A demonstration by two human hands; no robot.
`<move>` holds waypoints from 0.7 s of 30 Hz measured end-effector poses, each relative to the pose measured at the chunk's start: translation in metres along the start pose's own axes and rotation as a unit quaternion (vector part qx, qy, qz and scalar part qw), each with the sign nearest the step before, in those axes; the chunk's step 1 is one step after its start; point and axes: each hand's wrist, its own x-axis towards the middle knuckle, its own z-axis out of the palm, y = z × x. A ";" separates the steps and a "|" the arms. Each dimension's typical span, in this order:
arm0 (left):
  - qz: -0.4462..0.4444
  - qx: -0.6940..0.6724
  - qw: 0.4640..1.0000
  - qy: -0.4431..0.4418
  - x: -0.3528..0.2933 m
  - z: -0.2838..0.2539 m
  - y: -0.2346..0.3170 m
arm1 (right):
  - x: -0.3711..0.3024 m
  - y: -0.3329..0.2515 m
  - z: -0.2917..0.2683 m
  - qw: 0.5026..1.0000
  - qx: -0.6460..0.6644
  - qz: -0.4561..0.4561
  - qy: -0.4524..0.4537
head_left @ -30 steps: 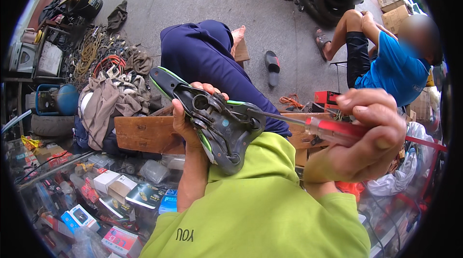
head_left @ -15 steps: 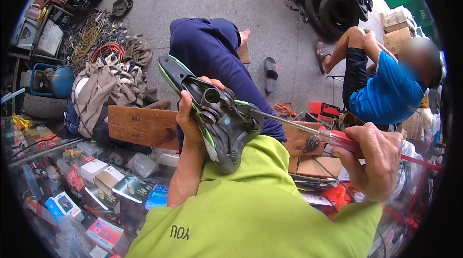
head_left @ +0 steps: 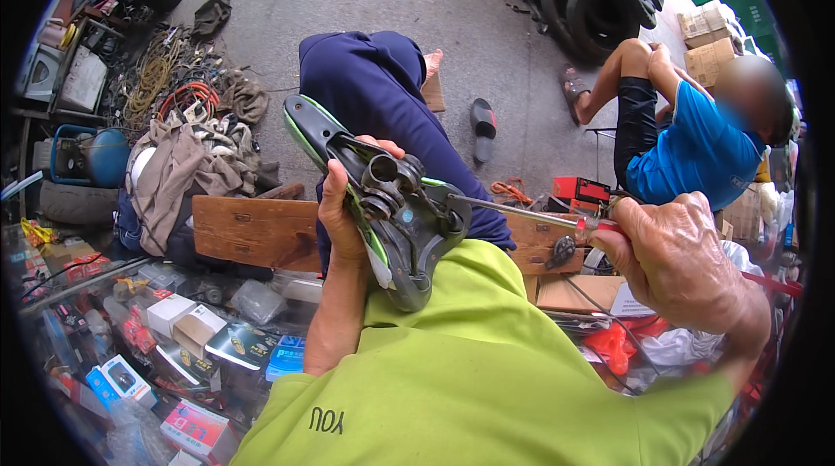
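Observation:
A black bicycle saddle with green edging [head_left: 417, 266] is held underside up above my lap, its narrow nose pointing to the upper left. My left hand [head_left: 341, 209] grips it from the left, thumb up along its side and fingertips showing behind it. A metal seat clamp [head_left: 383, 177] sits in the middle of the underside. My right hand [head_left: 670, 248] is closed round the red handle of a screwdriver [head_left: 522, 214]. The screwdriver's long shaft runs left, and its tip meets the right rear part of the saddle.
A wooden bench [head_left: 257, 234] lies beneath me. Small boxes and packets [head_left: 196, 327] fill the lower left. A person in a blue shirt [head_left: 696, 153] sits at right. Cables and cloths [head_left: 187, 157] are heaped at left; a slipper [head_left: 484, 128] lies on the floor.
My right hand has turned over and closed further round the screwdriver handle, and its forearm now shows at lower right. The saddle and my left hand have hardly moved.

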 end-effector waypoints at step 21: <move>0.008 -0.016 1.000 0.010 0.000 -0.004 -0.002 | -0.002 0.003 0.026 0.962 -0.218 -0.115 0.114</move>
